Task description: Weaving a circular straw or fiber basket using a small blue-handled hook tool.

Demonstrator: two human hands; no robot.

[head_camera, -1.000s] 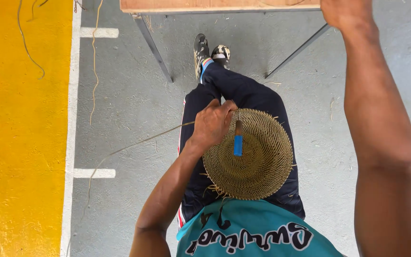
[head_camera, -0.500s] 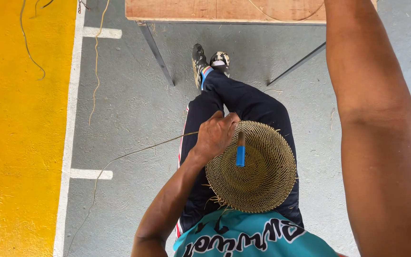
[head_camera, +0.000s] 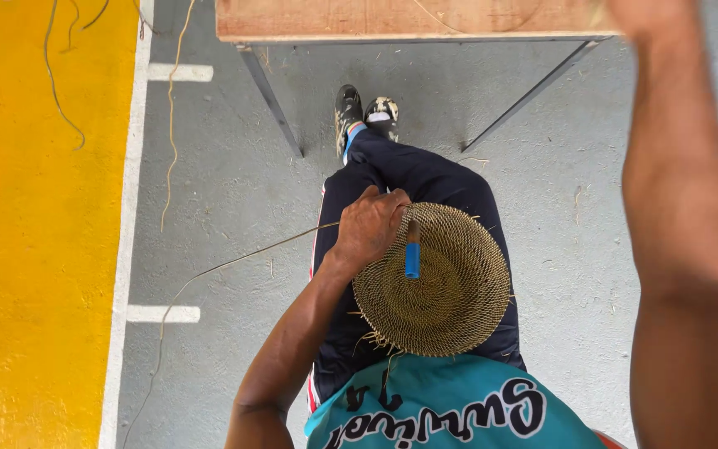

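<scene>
A round woven straw disc [head_camera: 446, 291] lies on my lap, over dark trousers. My left hand [head_camera: 369, 226] grips its upper left edge with the fingers curled. A tool with a blue handle [head_camera: 412, 256] sticks out from under that hand and rests on the disc. A long thin straw strand [head_camera: 234, 262] trails from the hand to the left, down to the floor. My right arm [head_camera: 683, 224] is raised along the right side of the view. My right hand [head_camera: 646, 12] reaches the wooden table's front edge at the top, mostly cut off by the frame.
A wooden table [head_camera: 409, 18] on thin metal legs [head_camera: 272, 100] stands in front of my feet [head_camera: 366, 112]. The floor is grey concrete with white lines and a yellow painted band [head_camera: 35, 249] on the left. Loose strands lie there.
My right arm has swung closer and fills more of the right side, with its hand slipping to the top edge. My left hand keeps its grip on the disc.
</scene>
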